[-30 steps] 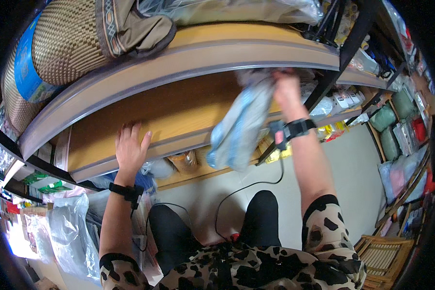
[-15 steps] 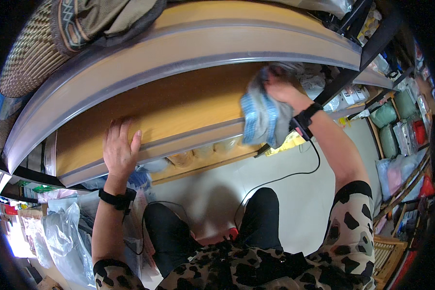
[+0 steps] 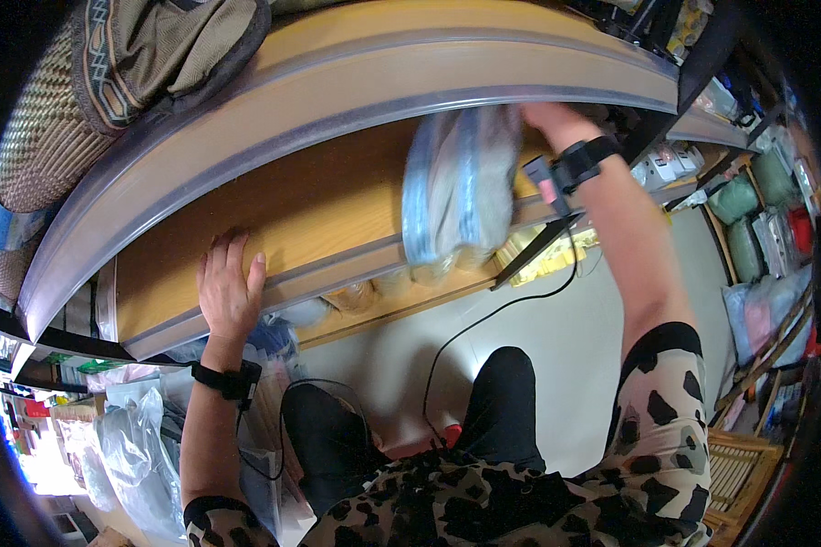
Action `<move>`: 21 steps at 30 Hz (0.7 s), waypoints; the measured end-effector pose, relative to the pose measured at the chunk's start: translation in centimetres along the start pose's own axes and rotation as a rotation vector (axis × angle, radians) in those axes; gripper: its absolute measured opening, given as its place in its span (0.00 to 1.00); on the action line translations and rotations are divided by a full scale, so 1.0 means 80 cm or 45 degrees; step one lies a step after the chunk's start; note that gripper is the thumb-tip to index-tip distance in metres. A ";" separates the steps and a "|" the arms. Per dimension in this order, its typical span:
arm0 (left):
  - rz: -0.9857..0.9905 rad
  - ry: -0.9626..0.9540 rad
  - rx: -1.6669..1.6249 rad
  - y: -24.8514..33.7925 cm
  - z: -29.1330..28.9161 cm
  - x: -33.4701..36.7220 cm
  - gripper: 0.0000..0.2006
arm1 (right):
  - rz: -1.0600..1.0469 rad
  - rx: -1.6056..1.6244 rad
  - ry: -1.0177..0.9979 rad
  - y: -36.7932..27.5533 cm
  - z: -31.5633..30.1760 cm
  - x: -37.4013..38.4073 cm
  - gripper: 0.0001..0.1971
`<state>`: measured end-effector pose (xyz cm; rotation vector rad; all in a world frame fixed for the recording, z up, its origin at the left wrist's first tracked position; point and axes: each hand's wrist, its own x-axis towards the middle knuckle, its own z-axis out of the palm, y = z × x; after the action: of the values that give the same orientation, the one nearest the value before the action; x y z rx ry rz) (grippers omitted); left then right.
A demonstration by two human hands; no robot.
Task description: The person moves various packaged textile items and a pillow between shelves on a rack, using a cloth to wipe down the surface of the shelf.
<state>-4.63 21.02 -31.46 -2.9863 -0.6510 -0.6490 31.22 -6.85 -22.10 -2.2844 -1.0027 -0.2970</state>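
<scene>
My left hand lies flat on the yellow-brown wooden shelf board, near its front edge, with fingers stretched out. My right hand reaches in under the upper shelf, its fingers hidden behind that shelf's lip. From it hangs a grey cloth with light blue stripes, draped over the board and its front edge. A black wrist strap with a small device sits on my right wrist, and a cable runs down from it. The left wrist carries another black strap.
Above the board bulges the upper shelf's front, with a woven brown hat-like item at its left. Lower down are a bottom shelf with wrapped goods and plastic bags. A bamboo chair stands at right.
My right hand has gone deeper under the upper shelf, and the cloth has shifted left and spread out lengthwise. My left hand stays on the board.
</scene>
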 end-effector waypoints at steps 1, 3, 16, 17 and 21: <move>0.027 0.021 0.040 -0.003 -0.003 0.000 0.19 | 0.021 -0.060 0.085 0.025 -0.004 0.005 0.19; 0.051 0.040 0.010 -0.001 -0.006 0.001 0.19 | 0.108 -0.208 0.144 0.076 0.000 0.018 0.19; 0.062 0.032 -0.048 0.004 -0.003 0.002 0.21 | 0.468 -0.503 -0.170 0.126 0.109 0.044 0.20; 0.084 0.045 -0.035 0.005 0.003 0.003 0.20 | 0.439 -0.499 -0.166 0.116 0.108 0.048 0.20; 0.025 -0.006 -0.114 0.007 -0.001 0.005 0.20 | 0.190 -0.306 -0.185 0.033 0.156 0.053 0.21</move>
<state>-4.10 20.62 -31.14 -3.0733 -0.6081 -0.6880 35.49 2.02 -31.28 -2.6151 -0.9016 -0.1997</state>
